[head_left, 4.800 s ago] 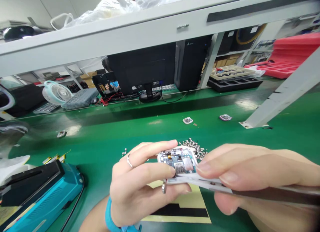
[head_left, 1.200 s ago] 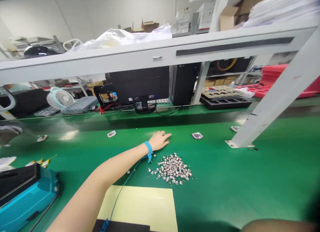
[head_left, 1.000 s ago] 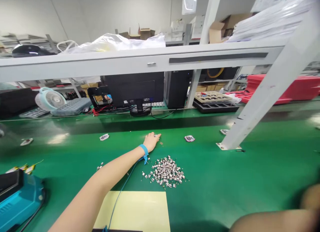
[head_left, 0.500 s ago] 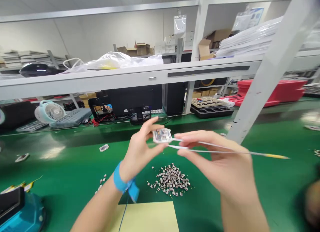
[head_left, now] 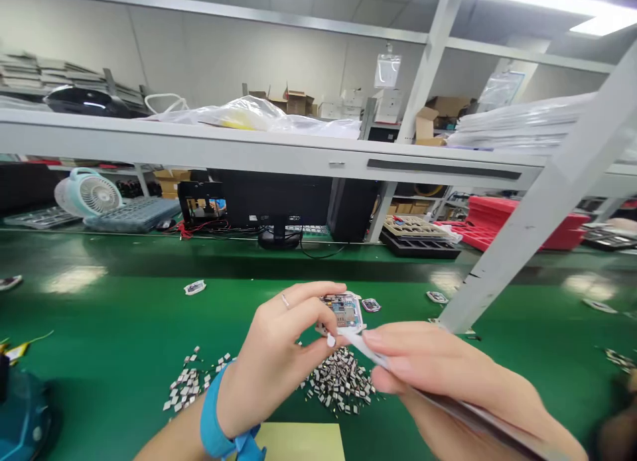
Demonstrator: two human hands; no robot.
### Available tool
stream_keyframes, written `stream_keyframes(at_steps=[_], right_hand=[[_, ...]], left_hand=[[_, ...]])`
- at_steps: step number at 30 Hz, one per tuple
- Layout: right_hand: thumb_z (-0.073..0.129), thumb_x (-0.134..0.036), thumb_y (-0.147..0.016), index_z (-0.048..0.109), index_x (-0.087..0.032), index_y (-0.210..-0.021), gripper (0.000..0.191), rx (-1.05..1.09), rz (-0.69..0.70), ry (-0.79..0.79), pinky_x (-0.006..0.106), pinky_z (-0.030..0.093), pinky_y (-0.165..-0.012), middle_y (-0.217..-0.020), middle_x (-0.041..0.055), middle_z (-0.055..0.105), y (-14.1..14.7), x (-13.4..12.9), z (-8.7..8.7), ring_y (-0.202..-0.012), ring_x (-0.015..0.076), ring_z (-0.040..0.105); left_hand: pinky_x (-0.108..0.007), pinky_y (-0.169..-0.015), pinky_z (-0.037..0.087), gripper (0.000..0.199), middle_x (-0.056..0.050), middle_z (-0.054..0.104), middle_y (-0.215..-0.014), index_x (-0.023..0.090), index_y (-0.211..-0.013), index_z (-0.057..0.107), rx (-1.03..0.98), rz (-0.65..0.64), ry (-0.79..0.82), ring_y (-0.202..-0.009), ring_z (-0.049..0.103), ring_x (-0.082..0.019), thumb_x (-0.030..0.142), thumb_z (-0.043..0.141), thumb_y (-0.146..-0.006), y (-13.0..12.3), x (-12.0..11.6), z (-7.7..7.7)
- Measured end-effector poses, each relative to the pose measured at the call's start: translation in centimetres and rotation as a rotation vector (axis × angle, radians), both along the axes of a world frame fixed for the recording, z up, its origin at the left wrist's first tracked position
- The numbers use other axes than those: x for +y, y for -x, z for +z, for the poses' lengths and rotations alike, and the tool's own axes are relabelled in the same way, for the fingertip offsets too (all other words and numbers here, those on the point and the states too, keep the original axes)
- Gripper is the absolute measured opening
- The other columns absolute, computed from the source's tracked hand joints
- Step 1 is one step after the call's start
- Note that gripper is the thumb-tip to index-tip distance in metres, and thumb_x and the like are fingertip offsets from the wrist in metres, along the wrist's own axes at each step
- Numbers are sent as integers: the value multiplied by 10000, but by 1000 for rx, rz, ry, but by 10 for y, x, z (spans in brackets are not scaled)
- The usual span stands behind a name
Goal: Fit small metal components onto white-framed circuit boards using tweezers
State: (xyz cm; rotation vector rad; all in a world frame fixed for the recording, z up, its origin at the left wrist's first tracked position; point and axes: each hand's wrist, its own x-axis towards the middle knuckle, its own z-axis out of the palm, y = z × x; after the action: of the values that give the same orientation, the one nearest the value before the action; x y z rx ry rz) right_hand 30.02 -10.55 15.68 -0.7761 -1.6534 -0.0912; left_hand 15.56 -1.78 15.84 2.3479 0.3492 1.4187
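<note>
"Where is the small circuit board (head_left: 343, 310)?"

"Just above the middle of the view, held in the air over a heap of tiny metal parts (head_left: 341, 383) on a green bench mat (head_left: 84, 322). It sits in a white frame and looks nearly square, so its long axis is hard to tell."

"Which hand is nearer?"

"The left hand (head_left: 271, 361), wearing a blue wrist strap (head_left: 213, 424). Its fingers (head_left: 303, 300) curl closed around the board's left side, gripping it. The right hand (head_left: 438, 371) lies lower and to the right, pinched firmly on a slim tool with a flat white tip (head_left: 355, 340), which points up and left and touches the board's lower edge."

"Any writing?"

"No brand or label is legible on the board or tool."
</note>
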Motion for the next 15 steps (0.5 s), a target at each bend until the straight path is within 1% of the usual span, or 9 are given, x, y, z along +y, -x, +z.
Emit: stream_keyframes(at_steps=[2,5,7,9,12,13,14,15], right_hand=[[622,33,-637,617,-253,-942,418,36,-14,40,295,541,-703,-903,4,661,-3,1,2,-803,189,626],[653,-10,-644,620,-255,-883,345,78,-5,189,291,551,-688,-873,0,661,-7,2,6,-804,187,625],[660,-21,-649,618,-254,-864,319,121,-8,238,282,555,-673,-858,-3,660,-4,2,6,-795,182,625],[659,-14,-648,622,-245,-852,310,173,-28,208,265,554,-663,-837,-7,660,3,1,5,-771,171,626],[625,24,-662,636,-226,-800,286,344,-131,44,251,541,-685,-801,-11,654,14,0,2,-752,153,620],[616,29,-667,636,-223,-793,283,386,-139,15,246,540,-687,-797,-12,653,15,-1,3,-750,148,618],[618,24,-668,634,-224,-795,279,400,-119,19,242,542,-682,-799,-12,653,14,-1,3,-747,145,618],[631,8,-665,632,-226,-808,274,379,-72,56,241,548,-667,-805,-10,655,12,-2,5,-744,147,619]], left_hand=[[-223,-734,513,161,-41,631,-994,171,-615,506,-16,-21,29,-884,609,-156,98,635,-678,0,-2,0],[-226,-726,517,209,-39,633,-998,173,-610,468,-45,-77,96,-905,608,-166,111,659,-664,1,-5,-2],[-234,-723,522,241,-39,634,-1000,174,-604,442,-63,-102,131,-891,615,-169,111,669,-655,2,-6,-3],[-236,-723,525,258,-39,636,-998,173,-596,432,-91,-118,140,-879,620,-170,109,676,-649,2,-8,-3],[-235,-720,528,243,-45,636,-1002,172,-609,460,-124,-151,117,-886,618,-175,100,690,-635,1,-9,-3],[-236,-715,530,232,-48,636,-1002,171,-616,474,-130,-164,107,-891,617,-179,97,694,-631,1,-9,-3],[-237,-712,532,223,-49,637,-1001,171,-621,487,-133,-175,100,-892,617,-181,94,696,-628,1,-10,-3],[-238,-709,534,213,-51,637,-999,170,-622,496,-135,-183,96,-889,618,-183,93,696,-628,1,-10,-3]])
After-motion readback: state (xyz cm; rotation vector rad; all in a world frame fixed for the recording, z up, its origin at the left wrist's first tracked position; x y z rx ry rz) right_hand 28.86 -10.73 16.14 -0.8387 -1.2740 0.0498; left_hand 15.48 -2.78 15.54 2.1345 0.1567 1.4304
